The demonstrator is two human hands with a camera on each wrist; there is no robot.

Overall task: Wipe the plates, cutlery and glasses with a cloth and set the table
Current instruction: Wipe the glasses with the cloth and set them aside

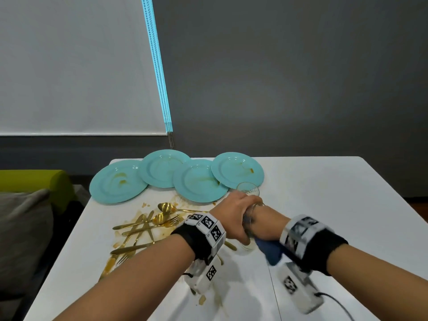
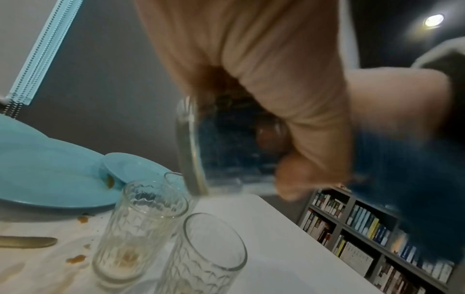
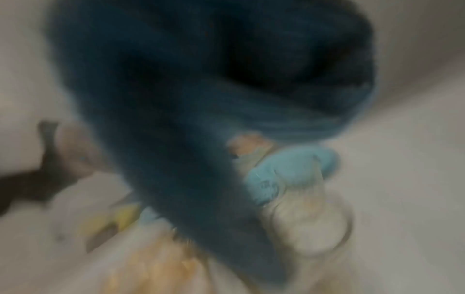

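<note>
My left hand point(image 1: 234, 214) grips a clear glass point(image 1: 248, 221) above the white table point(image 1: 324, 205). My right hand point(image 1: 268, 224) presses against the glass's mouth with a dark blue cloth point(image 1: 272, 251); its fingers are hidden. In the left wrist view the cloth point(image 2: 402, 189) fills the held glass point(image 2: 226, 151) under my left hand point(image 2: 276, 79). Two ribbed glasses point(image 2: 146, 222) point(image 2: 206, 254) stand just below, with a third behind. Several stained teal plates point(image 1: 199, 181) overlap at the far edge. Gold cutlery point(image 1: 143, 225) lies in a heap at the left. The right wrist view is blurred, showing mostly cloth point(image 3: 176, 119).
Brown food smears point(image 1: 108, 267) mark the table around the cutlery. Another glass point(image 1: 247, 189) stands beside the plates. A green sofa point(image 1: 34, 181) with a grey cushion point(image 1: 23, 228) is left of the table. A bookshelf point(image 2: 365, 228) stands beyond the table's right edge.
</note>
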